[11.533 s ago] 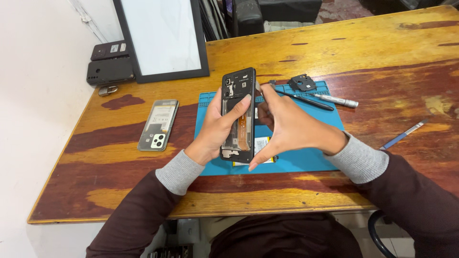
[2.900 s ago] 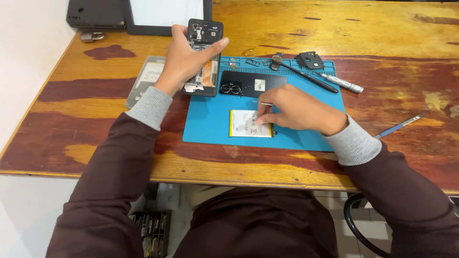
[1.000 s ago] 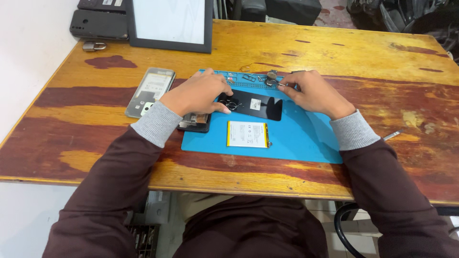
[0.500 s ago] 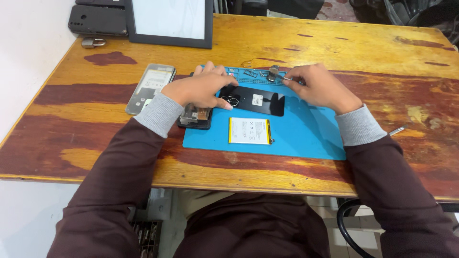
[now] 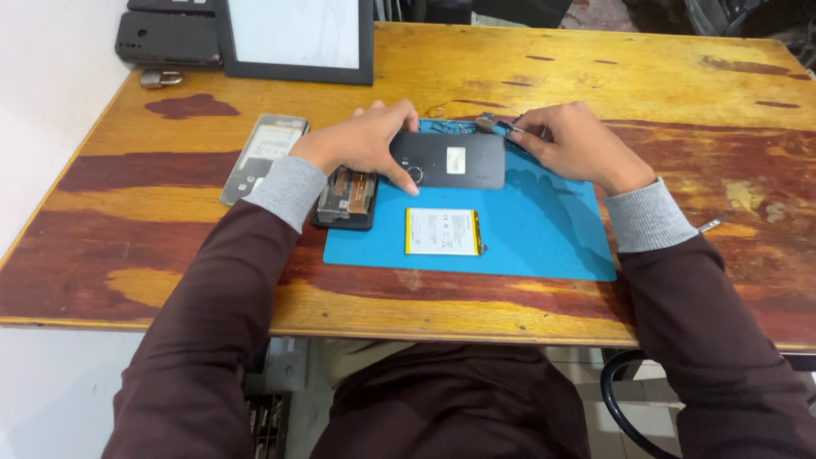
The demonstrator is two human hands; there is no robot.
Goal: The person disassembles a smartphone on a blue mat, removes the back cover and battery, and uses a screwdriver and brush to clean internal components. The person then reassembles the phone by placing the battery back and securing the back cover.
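Phones: three, namely the opened phone [image 5: 347, 197], black back cover [image 5: 449, 160] and grey phone [image 5: 264, 158].
Battery: one white battery [image 5: 442, 231] on the blue mat [image 5: 544, 238].
Left hand [image 5: 364, 143]: flat, fingers spread on the cover.
Right hand [image 5: 571, 146]: pinching a small dark tool [image 5: 493, 124], mostly hidden.

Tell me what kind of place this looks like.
Probably a phone repair bench: a blue work mat on a wooden table, an opened phone, a loose battery, and a black back cover under the left hand.
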